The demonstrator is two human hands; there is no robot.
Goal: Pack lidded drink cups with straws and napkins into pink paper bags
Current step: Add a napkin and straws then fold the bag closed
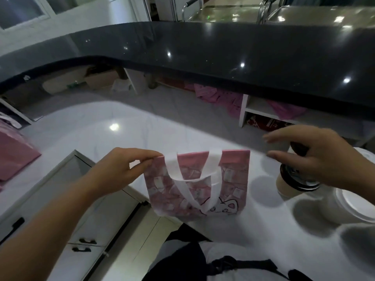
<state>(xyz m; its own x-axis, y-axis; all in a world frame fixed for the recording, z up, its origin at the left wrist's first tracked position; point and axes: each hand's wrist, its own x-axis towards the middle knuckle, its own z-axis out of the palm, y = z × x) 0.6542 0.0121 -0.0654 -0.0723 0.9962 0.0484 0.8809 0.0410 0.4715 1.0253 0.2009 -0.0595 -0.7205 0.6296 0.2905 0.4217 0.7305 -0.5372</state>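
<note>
Nearest to me: dark apron straps over a grey top [233,262], low in view.

Item 1, surface: white marbled countertop [101,138], glossy, with one ceiling light reflected on it. Its near edge runs diagonally over white cabinet drawers with dark handles [85,242].

Item 2, room: black polished raised counter [203,57] curves across behind, shelves beneath it holding pink goods, blurred.

Item 3: pink patterned paper bag with white handles [197,185], flat, hanging at the countertop's near edge. My left hand [119,171] pinches its top left corner between thumb and forefinger. A cartoon animal is printed low on the bag; I can read no writing.

Item 4: my right hand [318,159], fingers spread wide, holds nothing and hovers over a tan paper cup with black lid [294,179].

Item 5: white-lidded cup [357,203], far right, beside it.

Open worktop lies left and behind the bag; more pink bags [14,153] at the left edge.
</note>
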